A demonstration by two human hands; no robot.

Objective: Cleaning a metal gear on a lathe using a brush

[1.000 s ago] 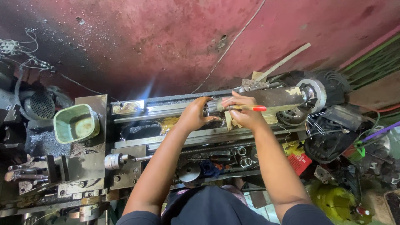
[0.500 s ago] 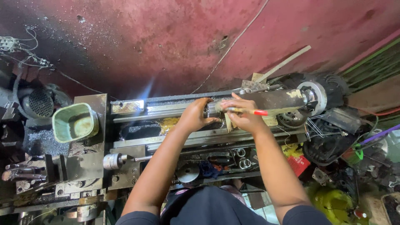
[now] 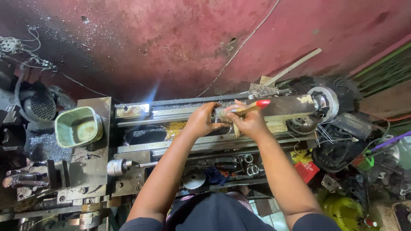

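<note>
Head view, only view. Both hands are on a small metal lathe [image 3: 180, 128] against a red wall [image 3: 180, 47]. Left hand [image 3: 201, 122] is curled around the end of the dark cylindrical workpiece [image 3: 278, 107], fingers closed on it near its toothed end. Right hand [image 3: 248, 122] is closed on a wooden-handled brush with a red tip [image 3: 252, 107], which lies across the same end of the workpiece, just beside the left hand.

Change since a second ago: barely any. The hands stay at the same spot on the workpiece; the brush shifts slightly while its red tip still points right. My read: brushing or cleaning work on that end is ongoing, not finished.

Workpiece sits horizontally on the lathe, its right end at the pulley wheel [image 3: 325, 100].

Counts: two hands, one brush, one workpiece, one green plastic tub [image 3: 77, 126] on the left of the lathe, one chuck [image 3: 115, 167] low on the left, one loose wooden stick [image 3: 295, 66] leaning on the wall. Clutter at right is too mixed to count.
</note>
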